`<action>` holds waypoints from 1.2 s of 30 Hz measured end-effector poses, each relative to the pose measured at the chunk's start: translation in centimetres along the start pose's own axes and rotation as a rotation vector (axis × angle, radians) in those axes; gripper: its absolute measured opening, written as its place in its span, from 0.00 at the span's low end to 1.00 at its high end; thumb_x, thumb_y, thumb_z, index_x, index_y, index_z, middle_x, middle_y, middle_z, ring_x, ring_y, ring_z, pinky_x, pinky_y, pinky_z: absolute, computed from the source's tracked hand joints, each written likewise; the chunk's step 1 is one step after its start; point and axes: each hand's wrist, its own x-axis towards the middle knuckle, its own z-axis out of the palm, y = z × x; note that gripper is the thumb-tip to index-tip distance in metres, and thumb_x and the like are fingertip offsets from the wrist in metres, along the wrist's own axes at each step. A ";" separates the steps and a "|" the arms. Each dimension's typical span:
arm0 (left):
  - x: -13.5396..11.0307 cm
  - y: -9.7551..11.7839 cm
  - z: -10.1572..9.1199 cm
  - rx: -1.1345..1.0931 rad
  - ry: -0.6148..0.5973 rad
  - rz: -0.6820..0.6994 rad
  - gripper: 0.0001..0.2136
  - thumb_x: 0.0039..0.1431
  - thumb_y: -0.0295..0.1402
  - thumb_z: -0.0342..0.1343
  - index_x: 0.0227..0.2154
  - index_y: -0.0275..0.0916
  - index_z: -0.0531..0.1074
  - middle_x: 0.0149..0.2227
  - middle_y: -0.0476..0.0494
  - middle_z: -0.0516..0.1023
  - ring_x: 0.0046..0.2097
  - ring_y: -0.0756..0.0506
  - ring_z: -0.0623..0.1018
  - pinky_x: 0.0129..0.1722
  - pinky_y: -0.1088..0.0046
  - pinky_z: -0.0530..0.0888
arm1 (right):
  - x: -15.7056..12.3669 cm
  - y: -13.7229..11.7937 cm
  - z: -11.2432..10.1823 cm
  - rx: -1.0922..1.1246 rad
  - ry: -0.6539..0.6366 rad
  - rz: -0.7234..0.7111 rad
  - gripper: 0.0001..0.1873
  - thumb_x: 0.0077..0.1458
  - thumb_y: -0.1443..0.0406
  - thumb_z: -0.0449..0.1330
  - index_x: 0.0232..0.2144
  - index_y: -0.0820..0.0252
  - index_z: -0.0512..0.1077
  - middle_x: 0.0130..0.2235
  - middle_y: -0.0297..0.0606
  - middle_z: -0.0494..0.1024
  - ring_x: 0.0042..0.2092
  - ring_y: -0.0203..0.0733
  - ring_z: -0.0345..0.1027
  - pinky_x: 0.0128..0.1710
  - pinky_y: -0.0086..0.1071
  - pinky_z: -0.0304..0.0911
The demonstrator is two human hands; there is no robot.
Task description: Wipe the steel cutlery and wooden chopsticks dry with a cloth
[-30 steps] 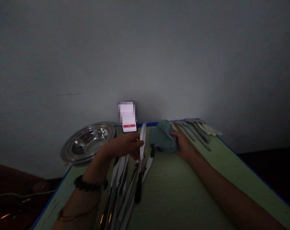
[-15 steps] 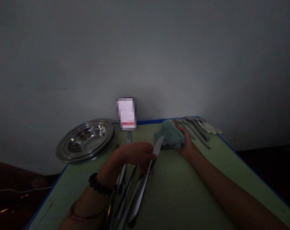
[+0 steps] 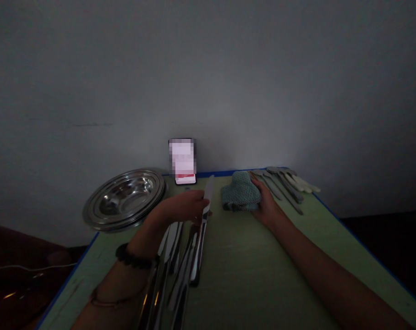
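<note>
In dim light, my left hand (image 3: 187, 208) is closed round a table knife (image 3: 205, 206), blade pointing away toward the wall, handle running back over a bunch of several knives (image 3: 175, 256) lying on the green table (image 3: 256, 275). My right hand (image 3: 268, 204) rests against a teal knitted cloth (image 3: 240, 192) near the far edge, fingers curled on its right side.
A stack of steel bowls (image 3: 123, 199) sits at the far left corner. A lit phone (image 3: 182, 160) leans against the grey wall. Several spoons and chopsticks (image 3: 285, 183) lie at the far right. The table has a blue rim (image 3: 362, 245).
The knife in my left hand swung right toward the cloth, then came back to point at the wall. My right hand stayed on the cloth.
</note>
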 end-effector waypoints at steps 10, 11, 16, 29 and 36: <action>-0.4 2.7 -1.5 -0.373 0.515 -0.032 0.07 0.62 0.36 0.43 0.36 0.38 0.59 0.23 0.53 0.69 0.19 0.54 0.68 0.19 0.79 0.65 | -2.5 -1.4 2.7 -0.010 -0.113 -0.119 0.08 0.41 0.66 0.62 0.29 0.58 0.74 0.31 0.31 0.79 0.35 0.39 0.72 0.36 0.30 0.67; -0.4 2.8 -1.4 -0.363 0.559 -0.020 0.07 0.61 0.36 0.45 0.38 0.39 0.59 0.22 0.54 0.68 0.19 0.54 0.67 0.18 0.80 0.64 | -3.3 -2.0 3.3 -0.070 -0.165 -0.170 0.09 0.41 0.66 0.63 0.30 0.58 0.74 0.33 0.30 0.79 0.35 0.38 0.71 0.35 0.29 0.66; -0.6 4.4 -0.9 -0.199 0.626 0.040 0.07 0.62 0.36 0.46 0.38 0.39 0.60 0.26 0.49 0.74 0.24 0.51 0.72 0.22 0.78 0.66 | -7.0 -4.1 6.1 -0.270 -0.313 -0.299 0.11 0.49 0.58 0.61 0.33 0.56 0.75 0.36 0.34 0.78 0.36 0.37 0.70 0.33 0.29 0.65; -3.5 5.9 -2.9 -0.059 0.952 -0.018 0.08 0.60 0.39 0.46 0.30 0.41 0.59 0.27 0.47 0.76 0.26 0.47 0.76 0.24 0.72 0.68 | -7.3 -7.8 11.9 -0.221 -0.623 -0.259 0.11 0.48 0.63 0.53 0.25 0.60 0.74 0.33 0.37 0.78 0.38 0.43 0.72 0.40 0.39 0.67; -3.4 6.0 -3.1 0.020 0.884 -0.105 0.10 0.59 0.42 0.46 0.30 0.41 0.59 0.24 0.50 0.75 0.23 0.47 0.75 0.22 0.72 0.67 | -6.1 -7.9 11.6 -0.484 -0.552 -0.303 0.07 0.43 0.73 0.60 0.28 0.60 0.72 0.29 0.31 0.77 0.30 0.33 0.70 0.36 0.32 0.68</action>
